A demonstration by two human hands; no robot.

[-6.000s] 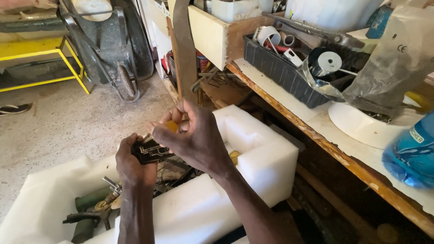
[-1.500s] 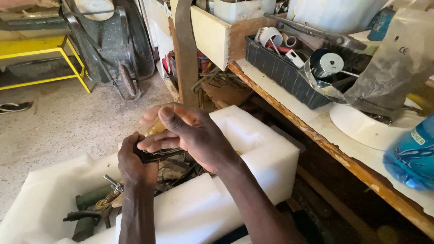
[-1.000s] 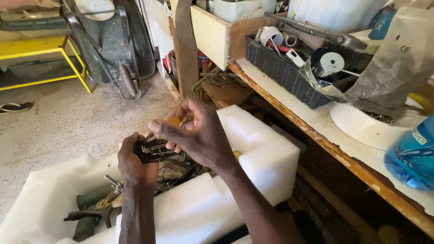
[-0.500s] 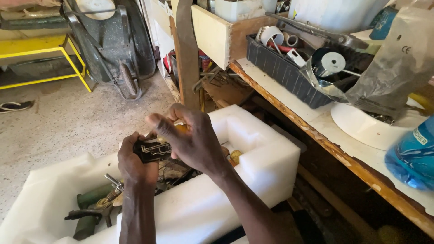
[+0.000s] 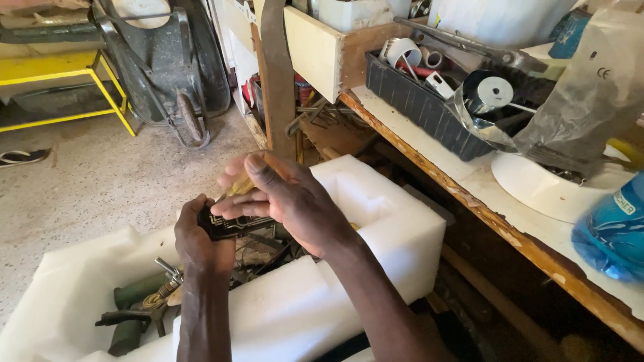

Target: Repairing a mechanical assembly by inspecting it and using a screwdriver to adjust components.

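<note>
The small flat black part (image 5: pixel 231 226) in the left hand (image 5: pixel 201 245) is black with thin pale lines tracing a pattern across its face. The slim tool handle (image 5: pixel 243 184) under the right hand (image 5: pixel 288 204) is amber yellow. The moulded foam packing block (image 5: pixel 376 214) is plain white, and the metal tools (image 5: pixel 137 305) lying in its left hollow are dull green and black. The ribbed plastic tray (image 5: pixel 416 110) along the workbench's front edge is dark grey. The crumpled plastic bag (image 5: pixel 614 231) at the bench's right end is bright blue. The metal frame (image 5: pixel 74 67) on the speckled grey floor (image 5: pixel 87 181) is yellow.
</note>
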